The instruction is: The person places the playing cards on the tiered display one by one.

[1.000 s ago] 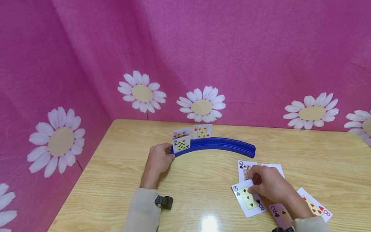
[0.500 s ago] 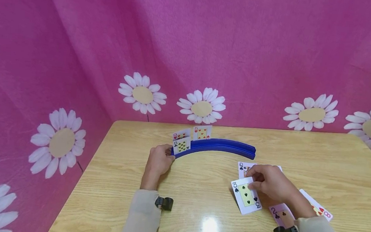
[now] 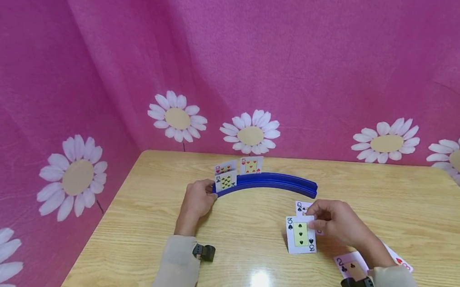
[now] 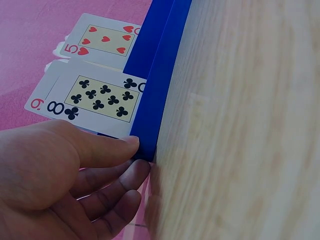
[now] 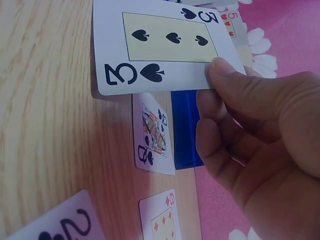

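I have the three of spades (image 5: 165,50) pinched in the right hand (image 5: 280,155), thumb on its face.
Below it I see the queen of spades (image 5: 155,132) on the wooden table (image 5: 50,125), the blue holder (image 5: 185,130) showing between it and my curled fingers. I pick out a diamond card (image 5: 160,220) near the bottom edge and, cut off at lower left, a black two (image 5: 55,222).

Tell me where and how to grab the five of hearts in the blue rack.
Probably pinch the five of hearts front and back at its top edge, coming from above: it stands in the blue rack with that edge free and its bottom hidden.
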